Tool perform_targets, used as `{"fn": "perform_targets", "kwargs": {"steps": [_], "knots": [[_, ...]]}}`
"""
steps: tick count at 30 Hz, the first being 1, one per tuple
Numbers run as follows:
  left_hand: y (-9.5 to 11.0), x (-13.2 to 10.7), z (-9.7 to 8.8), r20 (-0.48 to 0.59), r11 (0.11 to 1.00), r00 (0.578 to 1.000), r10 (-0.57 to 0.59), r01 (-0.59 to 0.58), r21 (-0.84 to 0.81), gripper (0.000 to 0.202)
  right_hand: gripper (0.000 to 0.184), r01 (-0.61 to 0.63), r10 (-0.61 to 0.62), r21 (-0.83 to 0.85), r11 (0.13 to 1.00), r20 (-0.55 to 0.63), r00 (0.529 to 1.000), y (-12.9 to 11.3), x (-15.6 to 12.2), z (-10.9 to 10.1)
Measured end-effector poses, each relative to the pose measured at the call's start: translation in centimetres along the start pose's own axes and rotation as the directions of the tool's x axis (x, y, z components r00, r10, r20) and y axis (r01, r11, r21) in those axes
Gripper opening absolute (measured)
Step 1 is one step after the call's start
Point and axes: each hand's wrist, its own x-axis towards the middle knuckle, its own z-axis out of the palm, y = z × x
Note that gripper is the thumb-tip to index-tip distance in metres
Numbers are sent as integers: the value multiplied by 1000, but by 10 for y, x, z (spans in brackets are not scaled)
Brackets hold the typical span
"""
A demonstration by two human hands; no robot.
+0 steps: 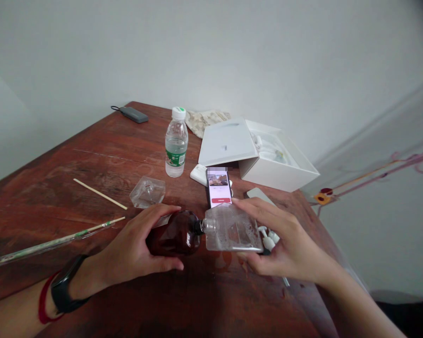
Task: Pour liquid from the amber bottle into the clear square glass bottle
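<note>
My left hand (pixel 132 251) is wrapped round a dark brown bottle (pixel 174 234) held on its side just above the wooden table (pixel 102 155). My right hand (pixel 285 246) grips a clear square bottle (pixel 232 230), also lying sideways. The two bottle necks meet mouth to mouth near the middle. A black band and a red cord sit on my left wrist.
A second clear square bottle (pixel 148 191), two thin sticks (pixel 100 194), a water bottle (pixel 176 143), a lit phone (pixel 219 187), a small white device (pixel 199 174), an open white box (pixel 264 155), a cloth (pixel 206 120) and a dark case (pixel 134 114) lie on the table. White pump parts (pixel 268 239) sit under my right hand.
</note>
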Motion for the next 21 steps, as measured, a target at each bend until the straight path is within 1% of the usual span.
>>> {"fn": "perform_targets", "kwargs": {"steps": [13,21], "knots": [[-1,-1,1,-2,1000,1000,-5,5,-18,88,84,-24,24,11,1000,5,1000,1,-1,1],[0,-1,1,2,1000,1000,-8,8,-30,90,82,-24,24,17,1000,1,1000,1,-2,2]]}}
